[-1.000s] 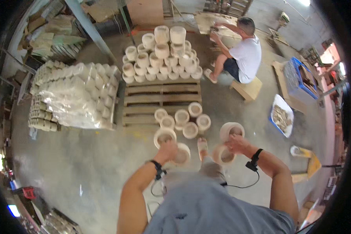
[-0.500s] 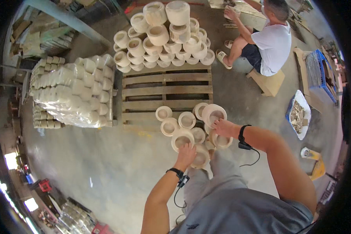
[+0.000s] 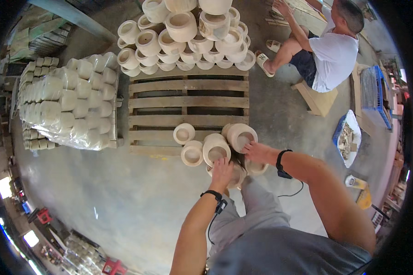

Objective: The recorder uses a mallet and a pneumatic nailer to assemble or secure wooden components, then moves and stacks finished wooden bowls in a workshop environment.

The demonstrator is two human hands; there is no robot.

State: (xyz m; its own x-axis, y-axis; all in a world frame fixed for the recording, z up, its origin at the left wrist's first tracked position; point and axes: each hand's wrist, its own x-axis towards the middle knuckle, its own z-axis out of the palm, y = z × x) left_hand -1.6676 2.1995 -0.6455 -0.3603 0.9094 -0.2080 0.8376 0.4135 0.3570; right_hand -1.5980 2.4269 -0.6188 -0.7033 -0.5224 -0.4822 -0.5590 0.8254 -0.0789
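Left grip (image 3: 222, 171) clasps one pale pot (image 3: 215, 149), right grip (image 3: 256, 151) a second pot (image 3: 241, 136), two smaller pots (image 3: 192, 154) beside the first.

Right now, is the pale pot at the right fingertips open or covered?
Open: no lid covers the pale pot; its hollow inside shows.

The head-worn fisheye looks down and forward past the fingers (image 3: 223, 163) to the pallet (image 3: 215, 101).
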